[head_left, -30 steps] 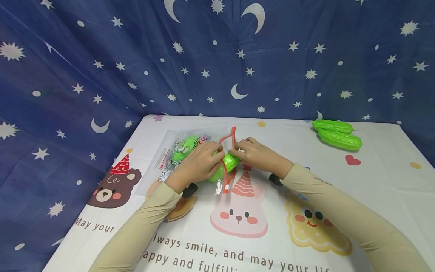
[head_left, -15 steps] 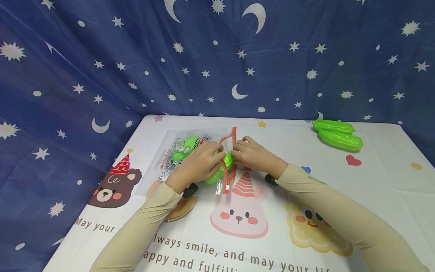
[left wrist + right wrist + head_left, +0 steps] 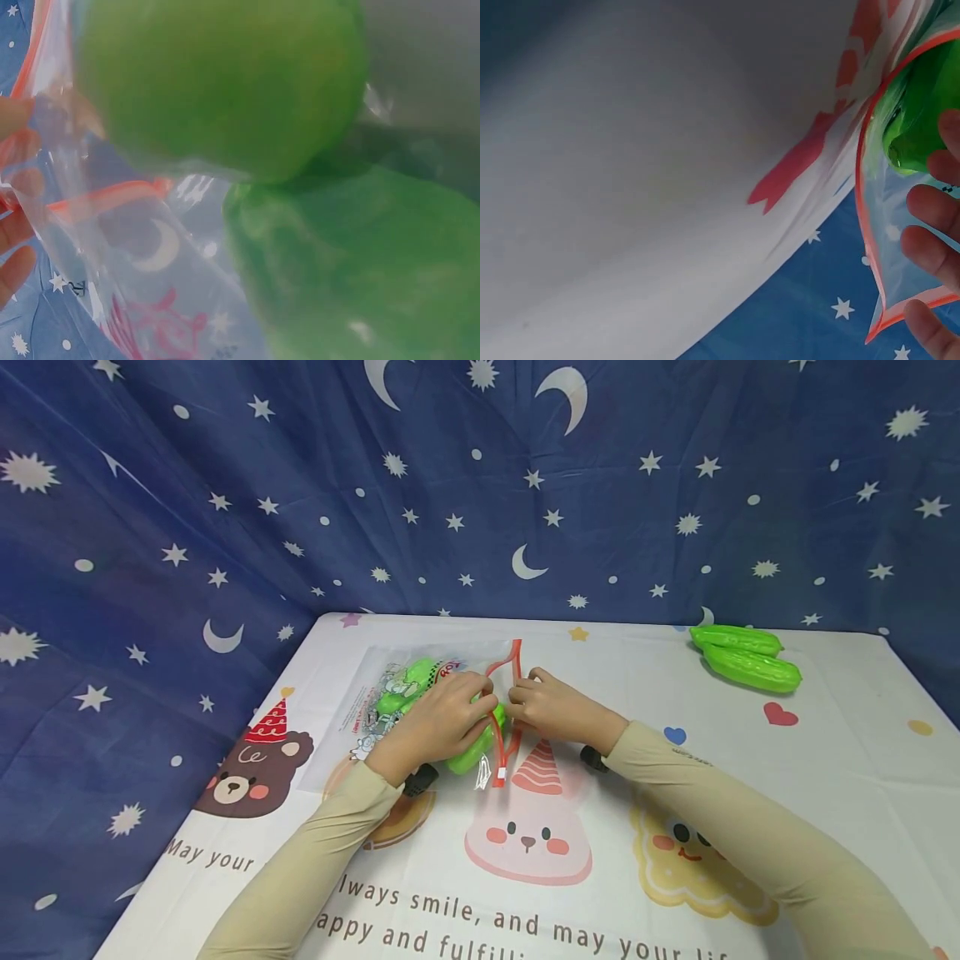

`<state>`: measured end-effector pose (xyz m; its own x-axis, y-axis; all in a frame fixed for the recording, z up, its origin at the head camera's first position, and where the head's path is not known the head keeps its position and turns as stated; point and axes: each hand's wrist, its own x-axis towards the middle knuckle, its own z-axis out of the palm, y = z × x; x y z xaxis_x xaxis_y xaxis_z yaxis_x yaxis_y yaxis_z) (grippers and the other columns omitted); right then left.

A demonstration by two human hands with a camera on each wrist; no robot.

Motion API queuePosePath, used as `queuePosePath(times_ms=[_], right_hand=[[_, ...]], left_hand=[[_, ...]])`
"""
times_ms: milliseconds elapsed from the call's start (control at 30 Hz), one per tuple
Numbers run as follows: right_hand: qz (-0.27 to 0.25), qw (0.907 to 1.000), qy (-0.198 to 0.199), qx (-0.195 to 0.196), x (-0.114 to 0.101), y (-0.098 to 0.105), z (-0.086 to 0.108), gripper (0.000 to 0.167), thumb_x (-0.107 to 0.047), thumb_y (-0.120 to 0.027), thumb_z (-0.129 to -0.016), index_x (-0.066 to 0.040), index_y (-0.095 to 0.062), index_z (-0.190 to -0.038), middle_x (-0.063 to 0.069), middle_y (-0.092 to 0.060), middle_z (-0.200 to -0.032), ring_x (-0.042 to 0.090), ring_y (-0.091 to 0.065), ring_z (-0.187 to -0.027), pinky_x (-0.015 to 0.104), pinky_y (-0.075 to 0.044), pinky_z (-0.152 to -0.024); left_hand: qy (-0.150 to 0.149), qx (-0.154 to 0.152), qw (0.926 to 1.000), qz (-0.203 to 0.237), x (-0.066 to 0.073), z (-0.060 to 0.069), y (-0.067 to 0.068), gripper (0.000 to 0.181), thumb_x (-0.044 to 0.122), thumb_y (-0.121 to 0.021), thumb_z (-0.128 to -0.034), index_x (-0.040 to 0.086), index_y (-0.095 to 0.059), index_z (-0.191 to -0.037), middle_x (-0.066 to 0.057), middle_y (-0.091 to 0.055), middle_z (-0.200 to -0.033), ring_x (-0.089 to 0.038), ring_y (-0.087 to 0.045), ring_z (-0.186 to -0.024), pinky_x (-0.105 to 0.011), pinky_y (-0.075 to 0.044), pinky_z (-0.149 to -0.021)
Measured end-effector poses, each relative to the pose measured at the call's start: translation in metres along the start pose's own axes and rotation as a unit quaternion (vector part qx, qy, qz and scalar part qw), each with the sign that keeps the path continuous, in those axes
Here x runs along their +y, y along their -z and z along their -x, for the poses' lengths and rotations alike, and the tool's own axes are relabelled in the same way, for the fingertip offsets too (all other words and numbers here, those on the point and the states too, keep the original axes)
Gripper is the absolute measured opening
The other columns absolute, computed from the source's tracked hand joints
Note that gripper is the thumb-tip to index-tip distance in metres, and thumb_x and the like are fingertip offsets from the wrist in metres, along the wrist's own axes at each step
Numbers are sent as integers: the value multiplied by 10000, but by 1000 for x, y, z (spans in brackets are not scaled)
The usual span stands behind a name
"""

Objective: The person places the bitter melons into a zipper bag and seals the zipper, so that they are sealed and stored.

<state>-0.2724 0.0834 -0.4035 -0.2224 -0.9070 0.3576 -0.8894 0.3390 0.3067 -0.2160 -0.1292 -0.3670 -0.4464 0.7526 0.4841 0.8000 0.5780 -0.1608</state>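
Observation:
A clear zip bag (image 3: pixel 345 693) with a red-orange zip edge lies on the table, its mouth parted toward the right. My left hand (image 3: pixel 447 714) pinches the bag's upper edge; in the left wrist view its fingers (image 3: pixel 16 225) show at the plastic. Inside the bag sits a green toy bitter melon (image 3: pixel 408 685), printed plastic partly covering it. Another green bitter melon (image 3: pixel 471 755) lies near the mouth, partly under my left hand. My right hand (image 3: pixel 558 706) is at the mouth, fingertips against or close to that melon's end; in the right wrist view its fingers (image 3: pixel 934 247) look loosely extended.
Two more green bitter melons (image 3: pixel 750 667) lie side by side at the table's back right. A white cartoon-printed cloth (image 3: pixel 637 660) covers the table. Behind it hangs a blue curtain (image 3: pixel 450 485) with stars and moons.
My right hand has moved left to the bag's mouth, and the melon there has slid left, deeper into the bag. My left hand has stayed in place.

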Motion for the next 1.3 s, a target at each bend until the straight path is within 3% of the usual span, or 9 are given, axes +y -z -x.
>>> queuePosePath(times_ms=[333, 767, 1300], right_hand=[[-297, 9987, -202, -368, 2, 3, 8, 226, -265, -785, -732, -140, -643, -856, -1, -619, -818, 182, -576, -811, 382, -433, -806], [7, 9988, -308, -369, 11, 11, 21, 351, -327, -766, -741, -138, -617, -997, 20, -618, -896, 198, -558, -850, 414, -443, -825], [363, 9950, -780, -497, 24, 33, 60, 426, -343, -752, -747, -83, -577, -1036, 75, -612, -946, 258, -567, -903, 461, -446, -846]], left_hand=[[-37, 44, 10000, 9, 0, 0, 0, 56, 112, -622, -850, 79, -586, -876, -61, -573, -961, -222, -556, -918, -355, -461, -916], [-23, 41, 10000, -15, -1, 1, -1, 83, 120, -655, -838, 80, -590, -872, -62, -576, -955, -223, -567, -919, -355, -463, -921], [1, 12, 10000, 9, 1, 1, -2, 79, 126, -649, -844, 83, -599, -887, -66, -591, -975, -227, -575, -965, -361, -469, -931]])
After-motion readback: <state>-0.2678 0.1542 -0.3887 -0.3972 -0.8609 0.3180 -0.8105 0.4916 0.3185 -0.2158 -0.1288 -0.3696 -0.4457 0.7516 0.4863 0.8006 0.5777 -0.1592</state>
